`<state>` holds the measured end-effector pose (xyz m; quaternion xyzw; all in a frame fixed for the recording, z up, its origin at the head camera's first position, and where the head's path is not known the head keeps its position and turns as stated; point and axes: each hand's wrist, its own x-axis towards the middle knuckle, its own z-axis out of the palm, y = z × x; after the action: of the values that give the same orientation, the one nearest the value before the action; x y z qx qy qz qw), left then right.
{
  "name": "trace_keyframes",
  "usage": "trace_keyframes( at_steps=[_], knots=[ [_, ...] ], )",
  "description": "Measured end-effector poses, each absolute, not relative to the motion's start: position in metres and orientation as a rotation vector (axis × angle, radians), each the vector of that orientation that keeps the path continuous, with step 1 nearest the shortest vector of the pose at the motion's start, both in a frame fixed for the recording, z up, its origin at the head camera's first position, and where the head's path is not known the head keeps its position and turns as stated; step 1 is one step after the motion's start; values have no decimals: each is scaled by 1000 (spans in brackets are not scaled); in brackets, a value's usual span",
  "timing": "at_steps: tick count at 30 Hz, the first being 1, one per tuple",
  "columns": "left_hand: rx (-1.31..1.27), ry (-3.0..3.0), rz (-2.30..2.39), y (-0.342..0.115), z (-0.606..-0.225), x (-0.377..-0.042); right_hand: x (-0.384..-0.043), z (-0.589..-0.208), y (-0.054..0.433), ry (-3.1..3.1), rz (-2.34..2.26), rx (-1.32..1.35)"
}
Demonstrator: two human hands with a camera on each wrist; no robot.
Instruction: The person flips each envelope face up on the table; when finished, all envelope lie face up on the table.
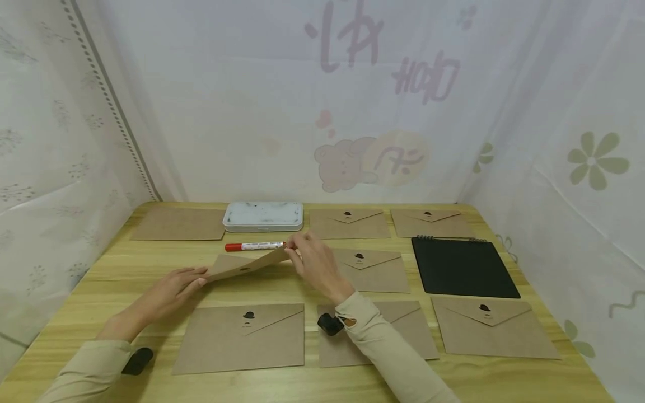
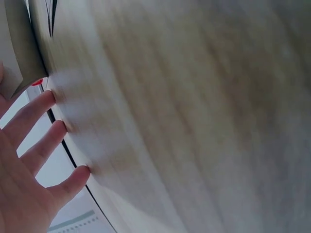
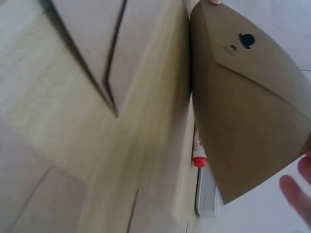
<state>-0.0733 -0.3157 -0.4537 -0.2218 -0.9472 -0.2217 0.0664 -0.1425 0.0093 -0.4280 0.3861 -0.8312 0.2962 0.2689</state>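
A brown kraft envelope (image 1: 262, 263) with a small hat print is lifted and bowed between both hands near the middle of the table. My left hand (image 1: 176, 285) pinches its left end between thumb and finger; the other fingers (image 2: 41, 145) are spread apart in the left wrist view. At the opposite end, my right hand (image 1: 314, 263) pinches the corner. The right wrist view shows the envelope (image 3: 248, 97) tilted up, its pointed flap lying down. Just behind it lies a red-capped marker (image 1: 254, 246), its right tip close by the right hand's fingers.
Several more brown envelopes lie flat around: in front (image 1: 242, 347), at right (image 1: 504, 336) and at the back left (image 1: 176, 224). A white tin case (image 1: 263, 216) stands at the back. A black spiral notebook (image 1: 463, 268) lies right. White curtains (image 1: 242, 112) enclose the table.
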Motion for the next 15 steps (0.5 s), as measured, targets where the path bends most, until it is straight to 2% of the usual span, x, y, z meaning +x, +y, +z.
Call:
trace_keyframes(
  at_steps=[8,15],
  knots=[
    [-591,-2894,-825,-317,-452,-73,-143,-430,13,-2205,655,1252],
    [-494,-2925,-1002,-315,-448,-74,-143,-429,15,-2261,712,1268]
  ],
)
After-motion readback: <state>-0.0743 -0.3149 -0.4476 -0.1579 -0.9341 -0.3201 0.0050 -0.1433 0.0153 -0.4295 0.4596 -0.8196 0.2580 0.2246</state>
